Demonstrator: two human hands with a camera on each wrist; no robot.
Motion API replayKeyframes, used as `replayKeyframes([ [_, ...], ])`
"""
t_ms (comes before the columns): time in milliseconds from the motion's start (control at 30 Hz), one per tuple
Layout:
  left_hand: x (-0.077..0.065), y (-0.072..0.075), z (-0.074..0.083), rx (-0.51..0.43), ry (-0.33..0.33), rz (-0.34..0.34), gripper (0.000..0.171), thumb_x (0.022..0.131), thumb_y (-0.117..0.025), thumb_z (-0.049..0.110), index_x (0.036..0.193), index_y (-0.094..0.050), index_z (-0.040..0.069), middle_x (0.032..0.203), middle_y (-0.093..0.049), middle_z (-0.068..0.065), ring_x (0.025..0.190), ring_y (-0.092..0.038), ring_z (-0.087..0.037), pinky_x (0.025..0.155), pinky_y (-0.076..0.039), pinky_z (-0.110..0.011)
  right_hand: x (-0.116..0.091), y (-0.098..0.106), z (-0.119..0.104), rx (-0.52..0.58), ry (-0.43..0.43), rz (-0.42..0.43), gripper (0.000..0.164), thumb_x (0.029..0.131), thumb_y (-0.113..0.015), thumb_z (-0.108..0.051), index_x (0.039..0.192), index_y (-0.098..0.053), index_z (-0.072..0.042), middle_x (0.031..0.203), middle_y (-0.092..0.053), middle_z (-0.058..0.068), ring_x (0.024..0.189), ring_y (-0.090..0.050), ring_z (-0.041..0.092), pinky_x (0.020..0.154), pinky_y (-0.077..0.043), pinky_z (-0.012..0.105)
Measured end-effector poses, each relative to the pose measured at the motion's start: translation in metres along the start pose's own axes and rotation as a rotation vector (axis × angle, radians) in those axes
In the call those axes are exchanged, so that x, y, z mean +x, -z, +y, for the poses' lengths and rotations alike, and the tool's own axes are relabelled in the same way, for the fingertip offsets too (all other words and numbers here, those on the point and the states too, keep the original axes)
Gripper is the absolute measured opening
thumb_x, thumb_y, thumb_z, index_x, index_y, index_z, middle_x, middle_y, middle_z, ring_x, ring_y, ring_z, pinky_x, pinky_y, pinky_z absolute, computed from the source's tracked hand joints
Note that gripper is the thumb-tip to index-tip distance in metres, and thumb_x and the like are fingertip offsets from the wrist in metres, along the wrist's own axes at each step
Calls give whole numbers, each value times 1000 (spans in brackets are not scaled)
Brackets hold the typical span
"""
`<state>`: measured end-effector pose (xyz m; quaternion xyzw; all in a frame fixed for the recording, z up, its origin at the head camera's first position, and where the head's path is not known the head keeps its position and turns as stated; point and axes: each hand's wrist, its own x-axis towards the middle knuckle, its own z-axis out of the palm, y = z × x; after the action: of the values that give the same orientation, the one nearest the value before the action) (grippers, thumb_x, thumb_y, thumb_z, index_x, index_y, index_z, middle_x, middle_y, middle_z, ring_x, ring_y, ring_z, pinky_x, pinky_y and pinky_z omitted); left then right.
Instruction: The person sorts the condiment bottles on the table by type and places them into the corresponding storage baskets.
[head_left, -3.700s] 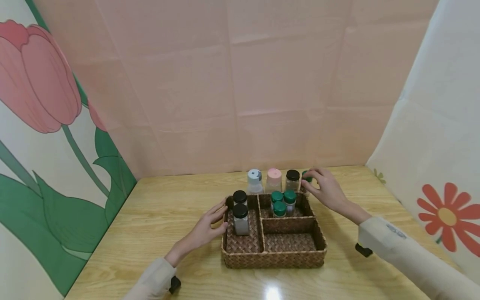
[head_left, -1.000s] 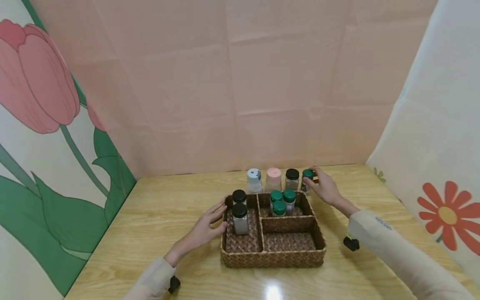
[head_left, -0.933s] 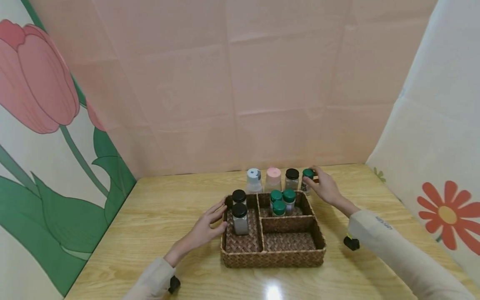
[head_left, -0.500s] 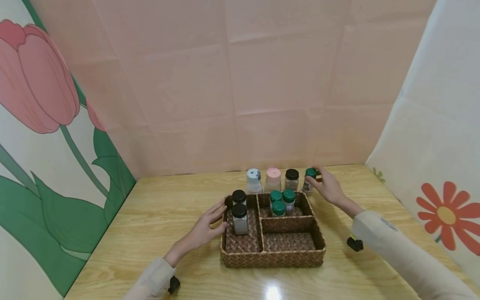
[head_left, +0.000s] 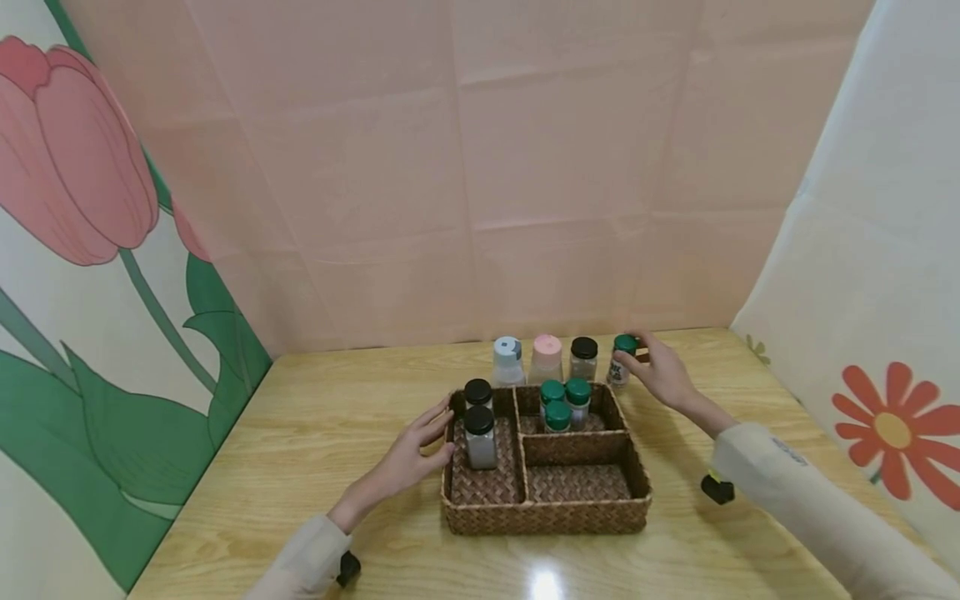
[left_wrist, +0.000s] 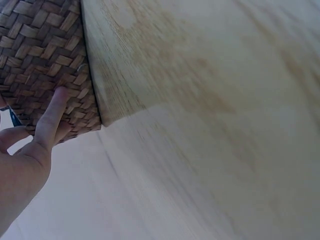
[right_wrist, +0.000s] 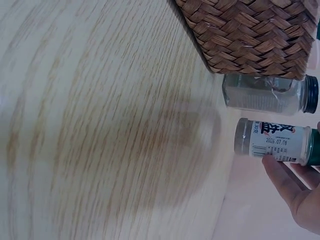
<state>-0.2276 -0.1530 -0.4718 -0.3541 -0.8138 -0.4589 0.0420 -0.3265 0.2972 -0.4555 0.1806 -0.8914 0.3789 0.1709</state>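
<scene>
My right hand (head_left: pixel 663 375) holds a green-capped spice jar (head_left: pixel 619 371) behind the basket's far right corner. In the right wrist view the jar's white printed label (right_wrist: pixel 277 141) shows, with fingertips (right_wrist: pixel 270 161) against its side. My left hand (head_left: pixel 405 457) rests along the left wall of a divided woven basket (head_left: pixel 547 521), its fingers extended. One fingertip (left_wrist: pixel 61 93) lies on the weave in the left wrist view. Two black-capped jars (head_left: pixel 482 442) stand in the basket's left compartment; three green-capped jars (head_left: pixel 557 417) fill part of the back right one.
Behind the basket stand a blue-capped bottle (head_left: pixel 507 360), a pink-capped bottle (head_left: pixel 547 358) and a black-capped glass jar (head_left: pixel 583 360). Beyond the wooden table (head_left: pixel 337 400) hangs a pink sheet (head_left: pixel 420 208). Floral sheets flank both sides.
My right hand has shifted the green-capped jar a little to the right, away from the black-capped jar, and its label has come into view. My left hand and the basket have stayed put.
</scene>
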Motion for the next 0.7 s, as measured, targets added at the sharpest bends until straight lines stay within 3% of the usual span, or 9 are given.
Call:
replayKeyframes([
  [233, 0, 0, 0, -10, -8, 10, 55, 96, -61, -4, 145, -37, -14, 157, -23, -27, 137, -35, -44, 99, -46, -51, -2, 5, -7, 2, 12, 4, 45, 101, -60, -22, 139, -47, -2, 122, -56, 26, 99, -62, 46, 75, -55, 59],
  [533, 2, 7, 30, -16, 2, -13, 53, 96, -60, -6, 141, -36, -20, 155, -23, -30, 135, -34, -51, 99, -45, -53, -5, 7, -10, 10, 18, -3, 47, 101, -61, -24, 140, -47, -2, 120, -57, 25, 98, -62, 45, 74, -56, 58],
  [700, 1, 2, 13, -6, -5, -1, 55, 95, -60, -7, 143, -36, -17, 156, -22, -29, 137, -33, -48, 100, -45, -53, -7, 10, -12, 11, 18, -3, 49, 100, -63, -24, 142, -47, -4, 120, -58, 24, 97, -64, 45, 72, -57, 57],
])
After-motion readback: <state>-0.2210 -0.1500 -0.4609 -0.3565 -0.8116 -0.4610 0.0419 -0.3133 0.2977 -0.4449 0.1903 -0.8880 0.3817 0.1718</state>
